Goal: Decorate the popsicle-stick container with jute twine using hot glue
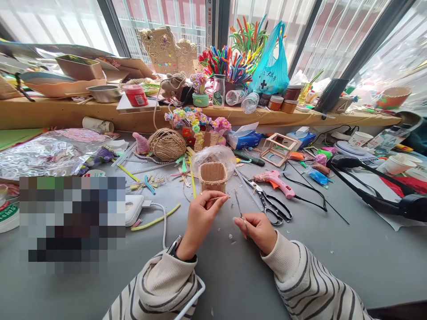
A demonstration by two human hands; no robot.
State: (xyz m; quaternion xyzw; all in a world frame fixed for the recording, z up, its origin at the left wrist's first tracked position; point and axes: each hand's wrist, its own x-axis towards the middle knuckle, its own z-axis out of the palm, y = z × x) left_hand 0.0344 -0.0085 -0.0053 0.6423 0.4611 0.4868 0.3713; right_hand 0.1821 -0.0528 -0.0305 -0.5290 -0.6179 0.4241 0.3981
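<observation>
My left hand (204,218) is closed in a pinch in front of a small woven, twine-edged box (213,175). Whatever sits between its fingertips, if anything, is too small to make out. In my right hand (258,229) is a slim grey pointed tool, apparently tweezers (238,203), with the tip up and towards the left fingertips. The box stands upright with its mouth facing up, just beyond my left hand. Black-handled scissors (271,202) lie to the right of it, near a pink glue gun (275,180).
Behind the box are a crumpled clear plastic bag (220,158) and a ball of twine (167,144). A wooden frame (278,149) and a black headset (373,182) are at right. A white power bank (133,209) with a cable lies left. Craft supplies crowd the window ledge (133,116).
</observation>
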